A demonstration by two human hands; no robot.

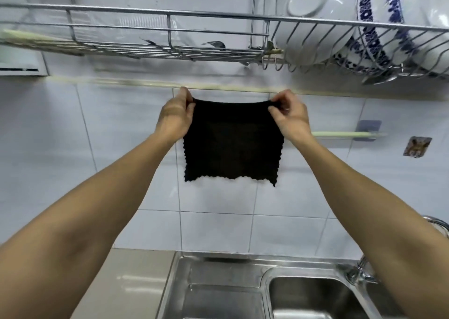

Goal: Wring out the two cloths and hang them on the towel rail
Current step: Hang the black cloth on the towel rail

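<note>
A black cloth [232,143] with a scalloped lower edge hangs spread flat in front of the tiled wall. My left hand [176,117] pinches its top left corner and my right hand [290,117] pinches its top right corner. The cloth's top edge is a little below a pale green rail [145,83] that runs across the wall under the rack. A shorter pale green rail [345,134] on a wall bracket shows to the right, partly hidden behind my right hand. I see only one cloth.
A wire dish rack [170,17] hangs overhead, holding white and blue-patterned bowls [371,27] on the right. Below is a steel sink [218,282] with a drain board and basin, a tap [437,224] at right, and a beige counter [126,282] on the left.
</note>
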